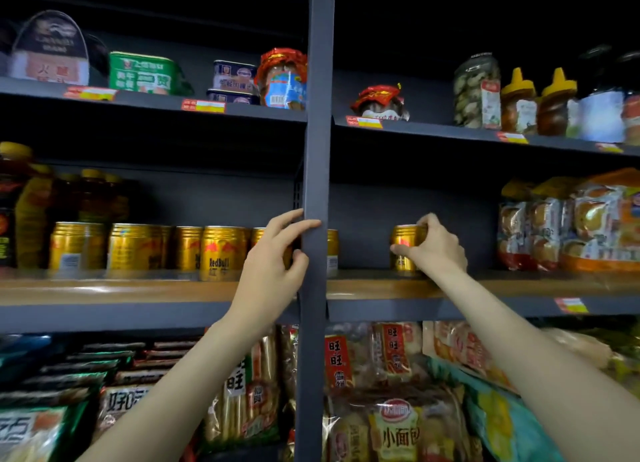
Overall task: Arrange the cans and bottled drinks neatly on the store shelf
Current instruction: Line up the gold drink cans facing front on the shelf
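A row of gold Red Bull cans stands on the wooden middle shelf, left of the dark upright post. One more gold can peeks out just right of the post. My right hand grips a single gold can from its right side, fingers over the top and thumb low; the can stands upright on the shelf, apart from the row. My left hand lies against the post with straight fingers touching its front, covering part of a can behind it. Dark bottled drinks stand behind the row at left.
Bagged pastries fill the middle shelf's right end, leaving a gap between them and the held can. Tins and jars line the top shelf. Snack packets crowd the shelf below, under both forearms.
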A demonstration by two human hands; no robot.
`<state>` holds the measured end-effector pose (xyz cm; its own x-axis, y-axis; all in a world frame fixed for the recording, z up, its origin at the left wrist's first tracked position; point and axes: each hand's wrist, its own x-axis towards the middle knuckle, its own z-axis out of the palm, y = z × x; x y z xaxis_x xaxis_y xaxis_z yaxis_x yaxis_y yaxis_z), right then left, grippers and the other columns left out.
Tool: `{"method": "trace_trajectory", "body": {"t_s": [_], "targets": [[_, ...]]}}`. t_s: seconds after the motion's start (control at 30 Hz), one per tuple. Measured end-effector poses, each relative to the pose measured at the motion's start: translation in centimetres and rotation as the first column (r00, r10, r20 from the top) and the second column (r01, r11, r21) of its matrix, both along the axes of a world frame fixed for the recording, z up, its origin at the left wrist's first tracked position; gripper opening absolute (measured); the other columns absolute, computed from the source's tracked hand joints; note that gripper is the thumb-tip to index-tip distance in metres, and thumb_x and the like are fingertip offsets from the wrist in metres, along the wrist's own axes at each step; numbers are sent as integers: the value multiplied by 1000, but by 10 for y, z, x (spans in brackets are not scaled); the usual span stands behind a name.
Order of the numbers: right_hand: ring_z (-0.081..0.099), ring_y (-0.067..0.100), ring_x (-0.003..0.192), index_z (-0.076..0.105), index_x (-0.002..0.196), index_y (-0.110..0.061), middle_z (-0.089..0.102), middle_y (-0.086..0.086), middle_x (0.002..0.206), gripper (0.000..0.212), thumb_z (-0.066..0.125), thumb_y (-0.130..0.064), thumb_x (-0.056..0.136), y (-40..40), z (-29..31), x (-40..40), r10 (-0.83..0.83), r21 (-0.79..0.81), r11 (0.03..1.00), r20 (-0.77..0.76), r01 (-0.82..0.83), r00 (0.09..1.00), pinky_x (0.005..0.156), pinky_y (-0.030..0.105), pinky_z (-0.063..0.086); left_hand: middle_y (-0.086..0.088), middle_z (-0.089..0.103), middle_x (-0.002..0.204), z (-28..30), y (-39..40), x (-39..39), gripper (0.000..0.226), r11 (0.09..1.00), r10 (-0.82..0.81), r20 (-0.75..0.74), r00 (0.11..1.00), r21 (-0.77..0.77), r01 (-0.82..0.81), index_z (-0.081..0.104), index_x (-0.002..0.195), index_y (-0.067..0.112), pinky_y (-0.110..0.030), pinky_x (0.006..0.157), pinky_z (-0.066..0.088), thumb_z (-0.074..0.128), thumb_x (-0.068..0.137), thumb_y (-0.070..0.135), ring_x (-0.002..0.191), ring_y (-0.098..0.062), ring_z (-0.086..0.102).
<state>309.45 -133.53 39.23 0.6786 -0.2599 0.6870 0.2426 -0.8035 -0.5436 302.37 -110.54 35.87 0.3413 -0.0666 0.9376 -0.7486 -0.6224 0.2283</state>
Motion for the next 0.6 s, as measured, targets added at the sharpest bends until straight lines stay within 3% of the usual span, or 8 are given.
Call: {"method": "trace_trajectory", "body": {"t_s": [0.2,0.3,0.37,0.47,0.53,0.6], "targets": [[51,35,113,43,121,-20,53,13,122,54,72,-43,81,0,-3,2,-52,-86,995,-60,47,997,80,38,41,14,37,137,-3,2,0,45,999,27,11,1000,25,-28,53,129,26,0,90,34,50,91,1,111,23,35],[37,33,124,50,116,-15,41,13,133,41,69,-33,85,10,9,-15,-3,-24,1000,112,5,994,85,39,38,15,38,134,1,9,-3,44,997,40,-7,999,65,-39,52,130,24,-17,101,37,50,91,3,123,0,39],[37,29,123,53,113,-12,40,11,131,30,65,-26,89,28,18,-35,82,20,995,346,-94,935,81,28,30,12,42,134,4,20,-5,42,996,61,-4,998,66,-60,53,129,21,-24,100,39,51,91,3,116,-5,44],[46,24,110,57,105,-8,45,8,116,21,65,-16,87,74,31,-68,210,-73,975,613,-210,761,73,16,29,14,42,129,7,46,-6,42,995,90,-9,996,37,-90,52,130,20,-17,101,34,52,91,5,121,-4,42],[50,17,103,58,102,-8,45,3,108,18,65,-13,86,114,36,-86,341,-179,938,640,-298,688,77,12,35,9,45,131,8,70,-9,42,992,118,-16,993,52,-117,52,130,18,-16,103,29,53,90,5,123,-3,39],[50,12,98,58,101,-10,47,-1,104,15,64,-12,87,154,37,-95,470,-261,881,573,-394,672,80,11,38,1,48,133,7,103,-11,42,981,172,-12,985,94,-170,53,129,16,-27,106,31,55,89,4,125,-10,42]]}}
